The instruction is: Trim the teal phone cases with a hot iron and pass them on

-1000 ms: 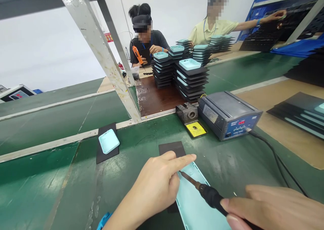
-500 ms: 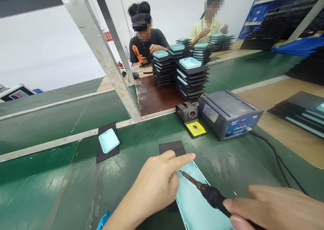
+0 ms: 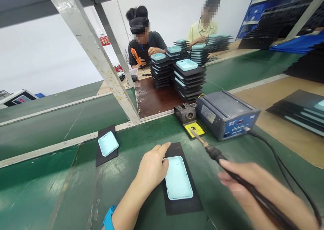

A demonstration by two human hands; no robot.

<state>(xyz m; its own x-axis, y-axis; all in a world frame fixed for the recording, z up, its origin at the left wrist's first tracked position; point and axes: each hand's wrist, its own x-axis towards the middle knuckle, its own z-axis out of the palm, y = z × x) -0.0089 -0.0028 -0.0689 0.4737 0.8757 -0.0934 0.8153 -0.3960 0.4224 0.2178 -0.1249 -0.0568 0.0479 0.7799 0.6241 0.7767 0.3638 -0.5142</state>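
Note:
A light blue tray-shaped case (image 3: 179, 179) lies on a black sheet (image 3: 182, 208) on the green bench. My left hand (image 3: 154, 164) is at the upper left edge of this case, its index finger stretched over the black sheet and the other fingers curled. Whether those fingers pinch the case rim cannot be seen. In my right hand (image 3: 243, 182) is a soldering iron (image 3: 215, 152), blurred by motion. Its tip is over the yellow sponge (image 3: 194, 130) of the iron stand (image 3: 185, 113); contact between them is unclear.
Behind the stand is a blue-fronted soldering station (image 3: 227, 113) with a cable. Stacks of black sheets and blue cases (image 3: 188, 81) stand on a brown board (image 3: 152, 105). Another case (image 3: 108, 144) lies at left. A slanted white post (image 3: 101, 61) rises ahead. Two people sit opposite.
My right hand has moved the iron from the case up to the sponge. My left hand has shifted slightly left, and the case now lies lower and flat on the black sheet.

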